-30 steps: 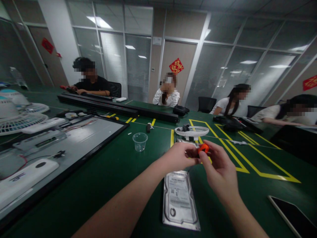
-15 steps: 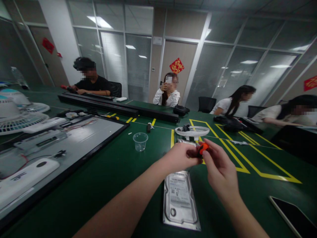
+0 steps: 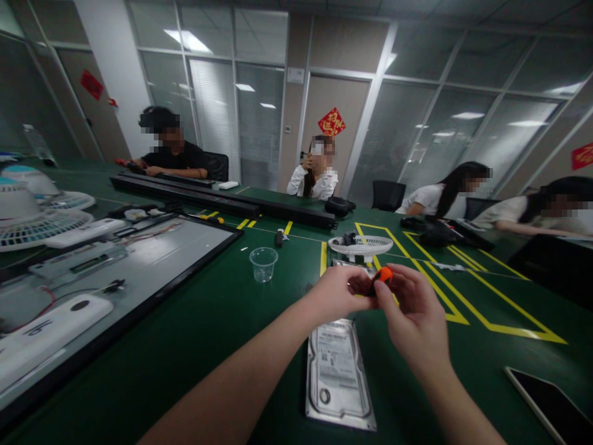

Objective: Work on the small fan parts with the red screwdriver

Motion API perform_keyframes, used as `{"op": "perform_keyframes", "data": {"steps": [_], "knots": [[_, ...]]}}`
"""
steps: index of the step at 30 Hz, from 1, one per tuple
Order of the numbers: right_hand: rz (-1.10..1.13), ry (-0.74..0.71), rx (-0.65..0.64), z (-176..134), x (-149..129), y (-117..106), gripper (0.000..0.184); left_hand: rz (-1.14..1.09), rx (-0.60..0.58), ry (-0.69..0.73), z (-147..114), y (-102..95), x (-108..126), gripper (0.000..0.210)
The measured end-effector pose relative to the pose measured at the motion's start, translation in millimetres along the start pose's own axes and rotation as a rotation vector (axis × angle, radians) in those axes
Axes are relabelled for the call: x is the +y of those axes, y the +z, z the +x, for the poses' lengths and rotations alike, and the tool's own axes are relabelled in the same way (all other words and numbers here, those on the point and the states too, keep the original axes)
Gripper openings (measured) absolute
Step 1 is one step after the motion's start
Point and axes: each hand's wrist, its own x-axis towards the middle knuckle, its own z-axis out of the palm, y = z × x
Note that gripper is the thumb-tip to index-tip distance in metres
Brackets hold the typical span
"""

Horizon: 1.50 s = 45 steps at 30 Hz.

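Small orange part (image 3: 382, 273) is held in the air above the green tabletop (image 3: 194, 334), pinched between both hands. Left hand (image 3: 337, 292) fingers curl in on it from the left; right hand (image 3: 414, 312) thumb and forefinger press it from the right. Can't tell what the part is, too small.

Directly below the hands: a bare hard drive (image 3: 338, 374) lying flat, label side up. Just beyond the hands: a white fan grille (image 3: 360, 246) inside the yellow tape lines (image 3: 482, 315). Clear plastic cup (image 3: 263, 264) stands upright, to the left of the hands, well apart. Big black-framed panel (image 3: 139, 259) with loose boards on it at far left. Dark phone (image 3: 551, 408) flat at lower right. 4 people seated along the far side.
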Motion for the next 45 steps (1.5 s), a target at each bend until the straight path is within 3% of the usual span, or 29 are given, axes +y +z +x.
{"op": "perform_keyframes", "data": {"steps": [7, 13, 19, 25, 29, 33, 39, 45], "knots": [[0.012, -0.004, -0.044, -1.0, -0.7, -0.7, 0.043, 0.015, -0.086, 0.064, 1.0, 0.7, -2.2, 0.008], [-0.093, -0.04, 0.006, 0.0, 1.3, -2.8, 0.035, -0.004, 0.017, -0.004, 0.7, 1.7, -4.1, 0.018], [-0.016, 0.021, -0.047, 0.3, 0.2, -3.6, 0.038, 0.032, -0.052, 0.027, 0.1, -2.6, -1.4, 0.009], [0.004, -0.002, -0.023, 0.0, 0.6, 0.6, 0.043, 0.019, 0.003, 0.004, -0.1, 0.2, -0.6, 0.016], [0.023, 0.001, -0.029, 0.0, 1.5, 0.0, 0.036, 0.039, -0.044, 0.047, -0.6, -0.3, 2.3, 0.005], [-0.004, 0.001, -0.049, 0.1, 1.5, -2.1, 0.04, 0.015, -0.114, 0.055, -0.7, -1.6, 2.3, 0.01], [-0.077, -0.034, -0.005, 1.7, 1.7, -1.9, 0.036, 0.013, 0.012, 0.001, 0.4, 1.0, -2.1, 0.018], [0.017, 0.02, -0.04, 1.4, 0.2, -2.3, 0.034, 0.045, -0.041, 0.012, -0.1, -0.9, -0.3, 0.009]]}}
